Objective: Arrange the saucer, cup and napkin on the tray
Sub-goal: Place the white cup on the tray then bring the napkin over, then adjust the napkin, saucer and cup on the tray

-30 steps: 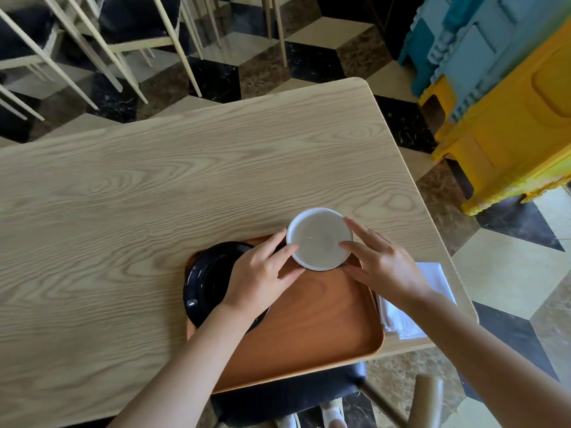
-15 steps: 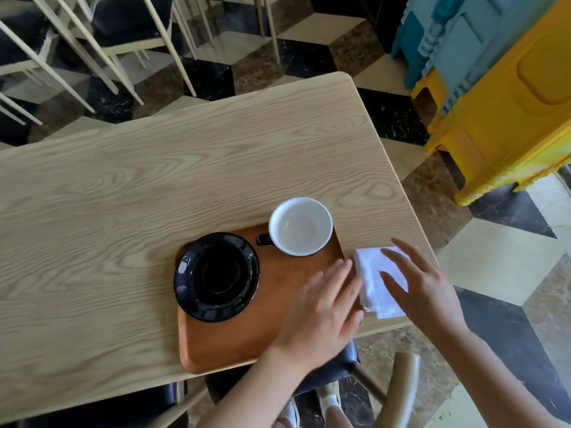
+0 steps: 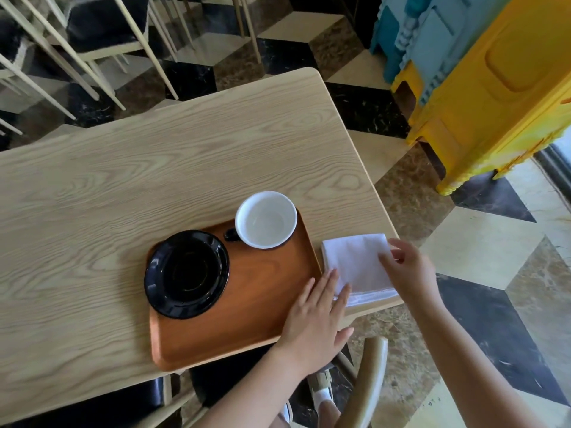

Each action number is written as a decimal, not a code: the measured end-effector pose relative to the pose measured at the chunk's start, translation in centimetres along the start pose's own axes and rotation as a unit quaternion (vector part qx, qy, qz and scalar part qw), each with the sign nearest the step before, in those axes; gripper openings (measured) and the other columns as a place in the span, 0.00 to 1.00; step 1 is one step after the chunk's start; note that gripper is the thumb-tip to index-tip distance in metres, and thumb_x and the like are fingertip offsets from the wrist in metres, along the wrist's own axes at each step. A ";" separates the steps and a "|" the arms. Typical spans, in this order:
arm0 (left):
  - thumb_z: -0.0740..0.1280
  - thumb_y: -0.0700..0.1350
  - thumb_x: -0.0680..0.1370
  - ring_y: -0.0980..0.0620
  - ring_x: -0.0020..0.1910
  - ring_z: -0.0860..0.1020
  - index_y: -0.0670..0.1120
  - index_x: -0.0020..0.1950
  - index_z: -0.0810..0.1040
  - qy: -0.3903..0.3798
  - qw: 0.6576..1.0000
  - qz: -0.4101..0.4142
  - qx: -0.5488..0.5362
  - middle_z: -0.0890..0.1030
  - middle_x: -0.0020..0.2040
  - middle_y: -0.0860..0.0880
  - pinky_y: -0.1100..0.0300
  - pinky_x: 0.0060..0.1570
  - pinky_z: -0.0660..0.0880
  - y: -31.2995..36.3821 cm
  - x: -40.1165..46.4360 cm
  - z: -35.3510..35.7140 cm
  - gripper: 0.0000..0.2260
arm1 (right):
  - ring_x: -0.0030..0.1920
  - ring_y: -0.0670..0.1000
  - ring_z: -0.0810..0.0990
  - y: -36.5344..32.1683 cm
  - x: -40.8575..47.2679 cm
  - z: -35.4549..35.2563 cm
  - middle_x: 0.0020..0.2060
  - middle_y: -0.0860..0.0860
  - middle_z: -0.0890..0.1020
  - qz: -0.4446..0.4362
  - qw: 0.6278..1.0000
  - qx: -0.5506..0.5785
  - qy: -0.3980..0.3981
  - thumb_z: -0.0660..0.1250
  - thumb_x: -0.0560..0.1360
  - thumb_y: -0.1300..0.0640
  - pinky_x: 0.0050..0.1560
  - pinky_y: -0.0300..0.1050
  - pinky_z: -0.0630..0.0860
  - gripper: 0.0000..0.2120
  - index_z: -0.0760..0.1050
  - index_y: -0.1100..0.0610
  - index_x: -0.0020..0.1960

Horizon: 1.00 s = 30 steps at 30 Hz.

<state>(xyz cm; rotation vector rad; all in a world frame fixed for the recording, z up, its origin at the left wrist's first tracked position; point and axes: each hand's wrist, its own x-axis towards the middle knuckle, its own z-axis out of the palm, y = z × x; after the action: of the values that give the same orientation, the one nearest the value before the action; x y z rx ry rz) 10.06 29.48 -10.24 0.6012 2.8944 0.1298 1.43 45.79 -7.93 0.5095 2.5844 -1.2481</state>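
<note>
Head view: the white folded napkin (image 3: 355, 267) lies on the table (image 3: 123, 186), just right of the wooden tray (image 3: 247, 319). Right hand (image 3: 408, 270) fingers spread loosely at its right edge; left hand (image 3: 315, 319) flat, touching its near-left corner. Pinch both edges, lift level and lay it beside the black saucer (image 3: 187, 273) and white cup (image 3: 265, 223).

Tray (image 3: 262, 307): rectangular, brown wood, rounded corners, flat on the table at its near edge. Saucer (image 3: 187, 274): black, glossy, round, upright on the tray's left part, its left rim overhanging the tray edge. Cup (image 3: 266, 223): white inside, empty, upright at the tray's far right corner, dark handle pointing left toward the saucer, apart from it. Napkin (image 3: 355, 264): white cloth, folded square, flat on the table just beside the tray's right edge, not on the tray
</note>
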 end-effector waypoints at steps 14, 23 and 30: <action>0.65 0.40 0.77 0.64 0.59 0.75 0.55 0.65 0.66 0.107 0.699 -0.265 -0.656 0.76 0.62 0.54 0.67 0.55 0.74 -0.7 -0.6 -4.2 0.20 | 0.32 0.42 0.78 -5.3 -4.7 -2.6 0.35 0.53 0.76 -0.023 0.955 0.265 -0.132 0.66 0.72 0.65 0.28 0.35 0.71 0.08 0.79 0.53 0.46; 0.66 0.35 0.75 0.62 0.47 0.81 0.55 0.66 0.63 0.183 0.662 -0.337 -0.644 0.80 0.51 0.50 0.71 0.40 0.75 -3.5 -4.9 -4.6 0.25 | 0.43 0.51 0.81 -5.1 -5.2 1.4 0.44 0.55 0.81 -0.041 0.956 0.221 -0.186 0.65 0.70 0.71 0.42 0.43 0.76 0.29 0.66 0.40 0.58; 0.68 0.34 0.73 0.56 0.57 0.75 0.54 0.63 0.70 0.195 0.815 -0.311 -0.448 0.73 0.60 0.52 0.59 0.50 0.79 -4.4 -8.1 -1.1 0.23 | 0.48 0.47 0.79 -3.9 -6.3 5.3 0.51 0.48 0.78 -0.160 0.966 -0.025 -0.200 0.63 0.69 0.70 0.51 0.41 0.78 0.23 0.75 0.45 0.54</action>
<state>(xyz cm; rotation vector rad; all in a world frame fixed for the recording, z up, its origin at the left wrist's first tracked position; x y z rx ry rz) 15.45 22.17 -8.44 -0.5933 2.7057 1.5283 5.87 38.05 -6.19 -0.1693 2.3963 -1.2200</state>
